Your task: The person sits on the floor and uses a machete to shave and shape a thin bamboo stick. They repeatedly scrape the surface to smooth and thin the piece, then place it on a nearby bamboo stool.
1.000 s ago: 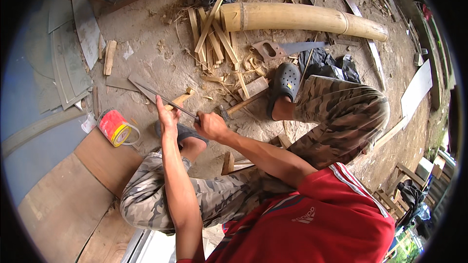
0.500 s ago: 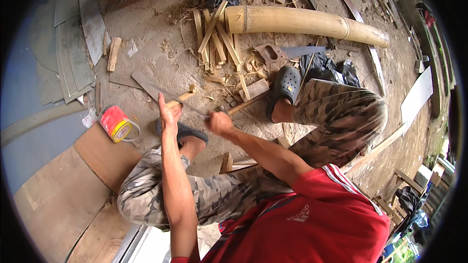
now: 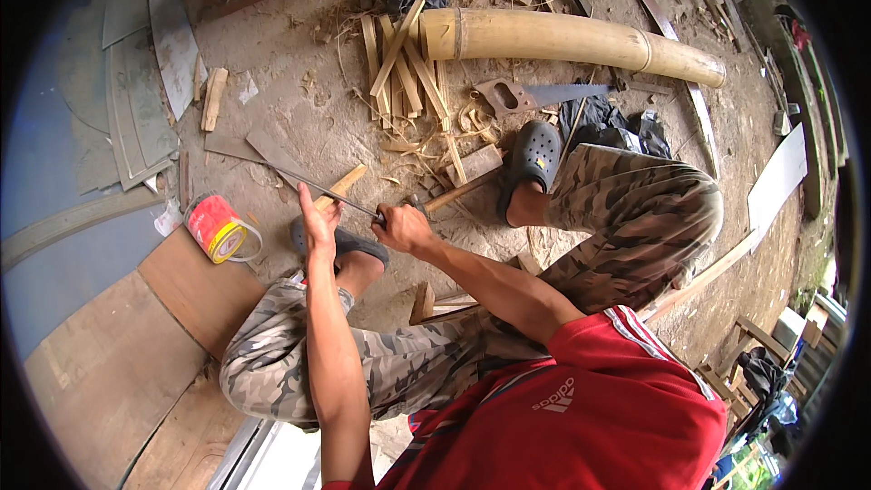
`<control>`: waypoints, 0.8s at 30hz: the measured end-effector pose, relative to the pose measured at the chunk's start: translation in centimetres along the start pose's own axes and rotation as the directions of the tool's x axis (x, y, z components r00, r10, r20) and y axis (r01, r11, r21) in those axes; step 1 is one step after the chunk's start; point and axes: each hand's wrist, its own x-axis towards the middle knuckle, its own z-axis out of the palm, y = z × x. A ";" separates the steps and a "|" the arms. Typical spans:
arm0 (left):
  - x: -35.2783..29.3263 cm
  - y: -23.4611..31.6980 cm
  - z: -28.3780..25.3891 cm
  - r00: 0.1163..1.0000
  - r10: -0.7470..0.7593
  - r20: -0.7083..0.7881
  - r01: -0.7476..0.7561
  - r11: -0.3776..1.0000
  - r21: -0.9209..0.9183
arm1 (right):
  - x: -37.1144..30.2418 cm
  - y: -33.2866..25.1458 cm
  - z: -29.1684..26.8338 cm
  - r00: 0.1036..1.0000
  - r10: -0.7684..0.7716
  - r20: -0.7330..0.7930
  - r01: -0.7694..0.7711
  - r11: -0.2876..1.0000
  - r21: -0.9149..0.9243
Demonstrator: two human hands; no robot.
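Observation:
My left hand (image 3: 318, 225) is closed around the lower end of a short pale strip of bamboo or wood (image 3: 345, 182), which points up and away. In my right hand (image 3: 405, 228) is the dark handle of a long machete-like knife (image 3: 313, 183). Its thin blade slants far left, crossing over the strip just beyond my left fingers; whether it touches the strip I cannot tell. Just beyond my right hand lies a wooden-handled tool (image 3: 458, 192), its dark head partly hidden by the hand.
Split strips (image 3: 408, 73) and shavings lie ahead beside a thick bamboo pole (image 3: 553, 38). A handsaw (image 3: 553, 95) rests before it. A red bucket (image 3: 216, 227) stands left. My clog-shod feet (image 3: 533, 163) flank the work, and a wood block (image 3: 213, 100) lies far left.
The strip in my left hand now shows a straight end where a knobby end showed. My right hand has shifted slightly left, and the blurred blade has become sharp.

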 end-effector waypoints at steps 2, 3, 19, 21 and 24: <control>-0.5 0.4 0.6 0.999 0.029 0.031 -0.030 0.999 0.040 | 0.6 2.1 0.8 0.996 0.085 -0.027 -0.085 0.996 -0.003; -0.7 0.6 1.0 0.998 0.044 0.048 -0.047 0.997 0.060 | 1.0 3.4 1.3 0.991 0.127 -0.042 -0.128 0.992 -0.003; -0.4 -0.7 0.5 0.991 0.118 0.061 -0.122 0.991 0.062 | 2.3 3.2 -1.5 0.997 0.075 0.017 -0.073 0.990 -0.119; -1.0 -1.3 0.4 0.992 0.122 0.039 -0.126 0.986 0.105 | 1.9 3.0 -0.8 0.999 0.036 0.016 -0.034 0.991 -0.130; -0.8 -1.1 0.3 0.993 0.090 0.082 -0.097 0.991 0.092 | 3.6 4.3 -0.6 0.985 0.171 0.005 -0.168 0.975 -0.143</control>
